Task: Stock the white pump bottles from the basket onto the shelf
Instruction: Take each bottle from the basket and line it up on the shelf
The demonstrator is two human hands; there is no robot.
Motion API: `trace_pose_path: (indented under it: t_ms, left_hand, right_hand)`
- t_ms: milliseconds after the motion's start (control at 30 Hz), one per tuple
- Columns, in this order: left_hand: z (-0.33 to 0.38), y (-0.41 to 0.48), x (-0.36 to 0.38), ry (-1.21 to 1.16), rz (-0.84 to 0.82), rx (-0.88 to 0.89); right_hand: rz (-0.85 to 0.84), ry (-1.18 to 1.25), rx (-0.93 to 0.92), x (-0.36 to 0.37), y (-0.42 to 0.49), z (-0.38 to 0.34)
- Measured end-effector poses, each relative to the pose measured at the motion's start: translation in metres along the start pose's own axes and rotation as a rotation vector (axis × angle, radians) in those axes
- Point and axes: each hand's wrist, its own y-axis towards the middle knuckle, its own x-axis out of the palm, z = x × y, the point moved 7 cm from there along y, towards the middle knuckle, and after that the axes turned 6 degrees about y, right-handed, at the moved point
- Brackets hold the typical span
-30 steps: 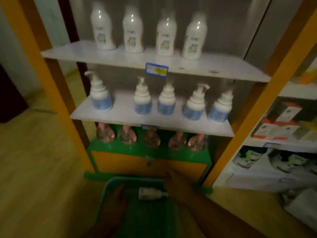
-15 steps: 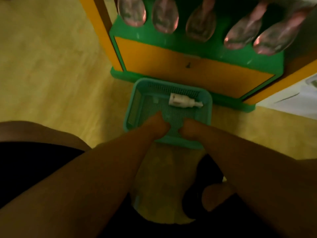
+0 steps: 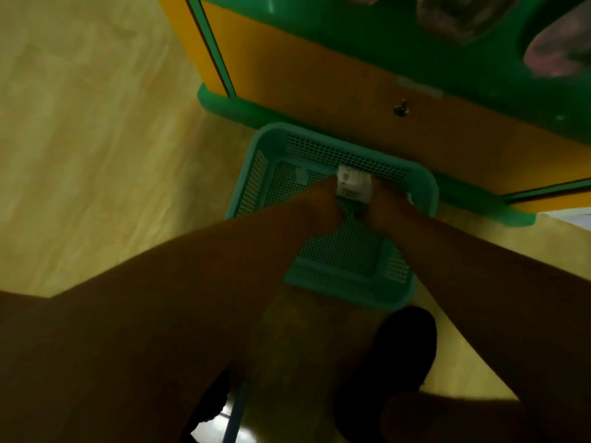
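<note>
A teal mesh basket (image 3: 262, 174) sits on the floor against the foot of the shelf unit. One white pump bottle (image 3: 353, 186) lies on its side near the basket's far wall. My left hand (image 3: 319, 203) touches the bottle's left end and my right hand (image 3: 383, 204) covers its right end, so the pump head is hidden. Both hands are in shadow; the fingers look closed around the bottle.
The shelf unit's orange panel (image 3: 351, 91) with green trim (image 3: 224, 100) rises just behind the basket. Pinkish clear bottles (image 3: 556, 55) stand on its green bottom shelf at top right. Wooden floor (image 3: 96, 139) spreads to the left. A dark shoe (image 3: 393, 362) is below the basket.
The view dropped from the shelves down to the basket. Both hands moved from the basket's near part to the far wall and closed onto the white pump bottle.
</note>
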Motion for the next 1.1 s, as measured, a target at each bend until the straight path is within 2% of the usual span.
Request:
trace_pose_path:
  t_ms: [267, 333, 400, 467, 567, 700, 767, 867, 967, 1033, 1100]
  left_hand:
    - [-0.016, 0.021, 0.017, 0.097, -0.094, -0.027]
    - [-0.025, 0.018, 0.015, 0.109, -0.072, -0.011]
    - [-0.034, 0.013, 0.013, 0.162, -0.072, 0.02]
    - [-0.041, 0.008, 0.013, 0.262, -0.106, 0.054]
    - [-0.046, 0.006, 0.013, 0.394, -0.126, 0.099]
    - [-0.037, 0.002, -0.006, 0.53, -0.084, 0.177]
    - [-0.03, -0.003, -0.028, 0.568, -0.014, 0.215]
    - [-0.019, -0.015, -0.069, 0.615, 0.082, 0.232]
    - [-0.01, -0.038, -0.1, 0.678, 0.051, 0.211]
    - [0.004, -0.06, -0.12, 0.596, 0.115, 0.225]
    - [0.025, -0.085, -0.143, 0.506, 0.262, 0.295]
  right_hand:
    - [0.084, -0.146, 0.097, 0.011, 0.042, 0.033]
    - [0.053, -0.285, 0.137, 0.019, 0.039, 0.033]
    - [-0.038, -0.312, 0.247, 0.031, 0.034, 0.038]
    - [-0.116, -0.197, 0.302, 0.047, 0.028, 0.041]
    - [-0.063, 0.016, 0.204, 0.057, 0.03, 0.038]
    - [-0.302, 0.152, 0.241, 0.049, 0.009, 0.024]
    - [-0.329, 0.213, 0.173, 0.029, 0.001, 0.012]
    - [-0.303, 0.078, -0.058, -0.019, -0.021, -0.019]
    - [-0.305, -0.031, -0.227, -0.065, -0.056, -0.054]
    - [-0.275, 0.003, -0.319, -0.097, -0.085, -0.078]
    - [-0.192, -0.028, -0.414, -0.133, -0.117, -0.1]
